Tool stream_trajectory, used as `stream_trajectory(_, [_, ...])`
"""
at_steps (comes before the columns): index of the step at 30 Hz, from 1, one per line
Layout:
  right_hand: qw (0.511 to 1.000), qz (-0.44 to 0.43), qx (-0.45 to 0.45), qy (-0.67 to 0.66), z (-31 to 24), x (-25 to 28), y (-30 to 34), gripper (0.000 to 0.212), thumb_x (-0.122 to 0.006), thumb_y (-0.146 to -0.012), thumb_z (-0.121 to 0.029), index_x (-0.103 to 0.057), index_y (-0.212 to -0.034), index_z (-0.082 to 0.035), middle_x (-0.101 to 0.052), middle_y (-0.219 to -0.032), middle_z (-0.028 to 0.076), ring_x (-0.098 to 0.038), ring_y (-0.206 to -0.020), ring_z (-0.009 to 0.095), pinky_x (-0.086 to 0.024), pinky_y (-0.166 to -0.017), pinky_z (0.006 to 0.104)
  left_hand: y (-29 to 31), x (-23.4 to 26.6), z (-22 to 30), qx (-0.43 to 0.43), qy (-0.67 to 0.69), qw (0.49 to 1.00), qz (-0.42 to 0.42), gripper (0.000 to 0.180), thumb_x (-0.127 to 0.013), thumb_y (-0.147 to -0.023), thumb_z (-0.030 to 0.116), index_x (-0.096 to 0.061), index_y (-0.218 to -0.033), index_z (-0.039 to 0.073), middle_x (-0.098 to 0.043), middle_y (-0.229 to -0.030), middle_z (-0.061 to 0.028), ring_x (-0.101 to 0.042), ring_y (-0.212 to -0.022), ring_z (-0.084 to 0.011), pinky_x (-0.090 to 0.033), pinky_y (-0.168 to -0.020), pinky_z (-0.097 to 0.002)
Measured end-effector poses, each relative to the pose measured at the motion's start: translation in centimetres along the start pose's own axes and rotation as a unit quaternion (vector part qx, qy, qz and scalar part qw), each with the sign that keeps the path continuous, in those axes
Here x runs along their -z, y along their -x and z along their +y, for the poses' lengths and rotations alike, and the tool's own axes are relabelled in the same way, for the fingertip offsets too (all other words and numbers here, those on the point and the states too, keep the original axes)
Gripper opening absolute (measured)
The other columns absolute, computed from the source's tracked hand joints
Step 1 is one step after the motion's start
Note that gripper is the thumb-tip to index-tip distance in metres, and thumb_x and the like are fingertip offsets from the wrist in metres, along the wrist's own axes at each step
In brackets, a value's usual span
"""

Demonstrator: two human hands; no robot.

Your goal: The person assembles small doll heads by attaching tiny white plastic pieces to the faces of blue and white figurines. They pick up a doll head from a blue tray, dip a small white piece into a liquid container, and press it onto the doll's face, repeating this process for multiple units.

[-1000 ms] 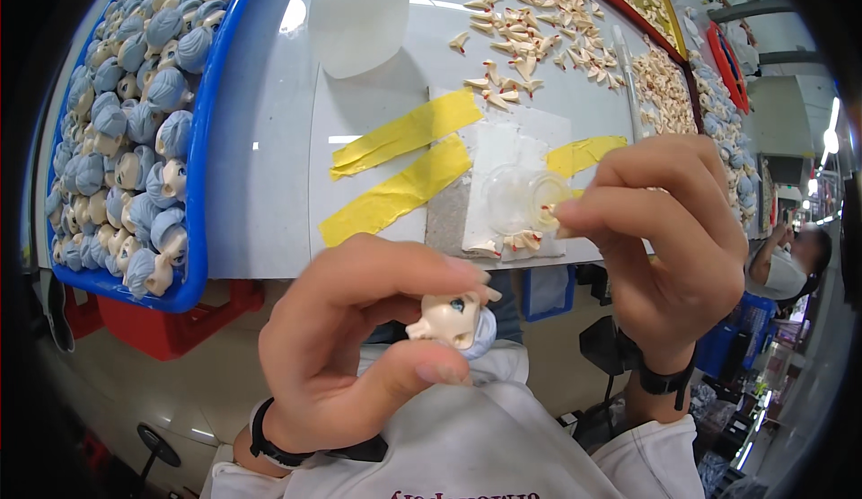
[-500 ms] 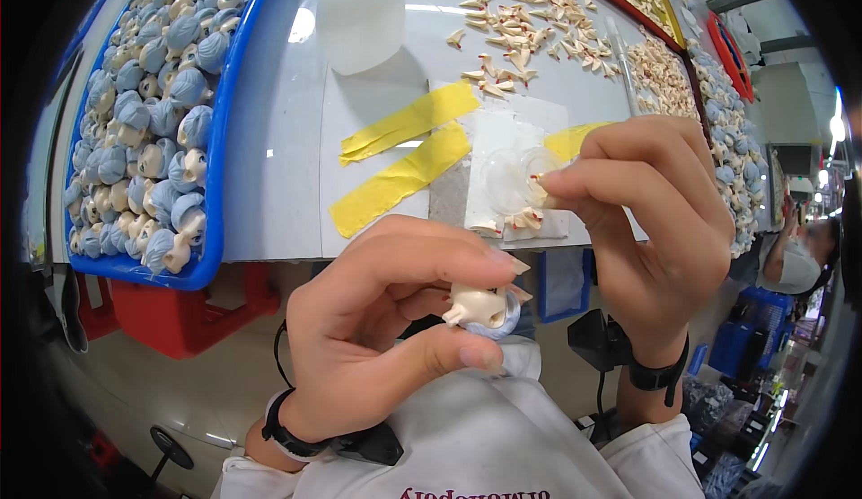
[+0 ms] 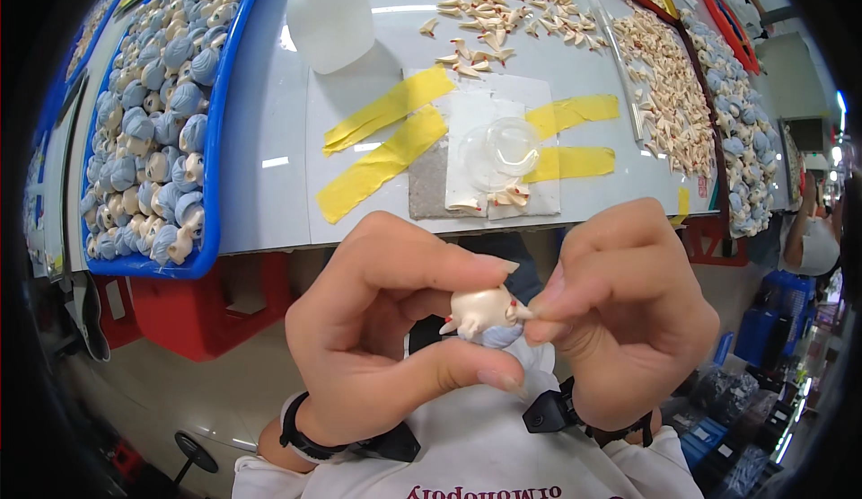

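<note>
Between the thumb and fingers of my left hand (image 3: pixel 382 319) sits a small doll head (image 3: pixel 479 309), cream-coloured with light blue hair, held above my lap in front of the table edge. My right hand (image 3: pixel 633 310) is closed in a pinch on a small cream pointed piece (image 3: pixel 522 312) with a red tip. That piece touches the right side of the doll head. A similar pointed part sticks out at the head's left side. Beyond my hands, a clear round dish (image 3: pixel 514 147) rests on a white pad, with a few pointed pieces (image 3: pixel 510 196) by its near rim.
Yellow tape strips (image 3: pixel 382 165) hold the pad to the table. At left stands a blue tray (image 3: pixel 214 220) full of doll heads, above a red bin (image 3: pixel 193 319). A translucent bottle (image 3: pixel 330 27) and loose pointed pieces (image 3: pixel 507 14) lie farther back. More doll heads (image 3: pixel 741 140) are at right.
My right hand has come from over the clear dish down to the doll head, bringing the pointed piece against it. My left hand has turned the head slightly. The view has shifted a little.
</note>
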State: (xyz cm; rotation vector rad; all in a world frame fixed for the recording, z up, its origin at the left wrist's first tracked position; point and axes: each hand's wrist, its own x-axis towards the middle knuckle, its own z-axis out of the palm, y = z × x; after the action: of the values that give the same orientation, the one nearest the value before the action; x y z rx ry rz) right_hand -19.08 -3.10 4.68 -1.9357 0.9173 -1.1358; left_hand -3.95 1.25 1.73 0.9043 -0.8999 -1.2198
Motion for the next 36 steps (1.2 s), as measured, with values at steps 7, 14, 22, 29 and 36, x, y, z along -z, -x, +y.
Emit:
stream_trajectory(7, [0.995,0.001,0.072,0.064,0.1,1.1,-0.3,0.024,-0.072,-0.05,0.005,-0.062,-0.068,-0.007,-0.057,-0.067,0.004,-0.05,-0.063,0.015,-0.037,-0.054,0.0239,0.3,0.4,-0.2,-0.083,-0.12,0.988,-0.047,0.056,-0.083,-0.054,0.028,-0.058,-0.093,-0.003,-0.054,-0.081,-0.008,-0.056,-0.07,-0.0139,-0.048,-0.064,-0.0253])
stream_trajectory(14, [0.997,-0.013,0.053,0.045,0.4,2.7,0.1,0.026,-0.073,-0.047,0.003,-0.066,-0.069,-0.007,-0.058,-0.067,0.003,-0.05,-0.066,0.015,-0.039,-0.057,0.0264,0.2,-1.3,-0.1,-0.044,-0.077,0.996,-0.025,0.049,-0.084,-0.052,0.012,-0.061,-0.093,-0.004,-0.058,-0.082,-0.0093,-0.055,-0.071,-0.0134,-0.042,-0.063,-0.023])
stream_trajectory(22, [0.973,-0.093,-0.125,-0.169,-0.4,4.7,-0.3,0.042,-0.074,-0.07,-0.023,-0.055,-0.099,0.0,-0.055,-0.095,0.012,-0.056,-0.083,0.019,-0.045,-0.071,0.0282,-1.4,-3.2,0.6,-0.293,-0.419,0.855,-0.086,0.043,-0.077,-0.065,0.03,-0.055,-0.091,0.005,-0.051,-0.084,-0.0093,-0.051,-0.073,-0.0204,-0.042,-0.061,-0.0285])
stream_trajectory(29, [0.96,0.124,-0.073,0.24,2.6,14.7,-2.8,0.016,-0.058,-0.075,-0.001,-0.06,-0.09,-0.001,-0.059,-0.087,0.011,-0.057,-0.07,0.017,-0.045,-0.064,0.0259,-1.4,-1.6,2.0,-0.272,-0.535,0.799,-0.025,0.059,-0.077,-0.062,0.031,-0.048,-0.104,0.003,-0.05,-0.101,-0.0133,-0.048,-0.096,-0.029,-0.038,-0.086,-0.0391])
stream_trajectory(36, [0.741,0.066,0.015,0.668,10.1,25.0,-3.7,0.014,-0.051,-0.083,-0.016,-0.057,-0.093,-0.008,-0.054,-0.093,0.01,-0.053,-0.088,0.029,-0.04,-0.075,0.0378,-2.2,1.7,4.4,-0.237,-0.595,0.768,0.012,0.031,-0.059,-0.071,-0.001,-0.051,-0.1,0.0,-0.05,-0.105,-0.016,-0.047,-0.101,-0.0289,-0.034,-0.091,-0.0382])
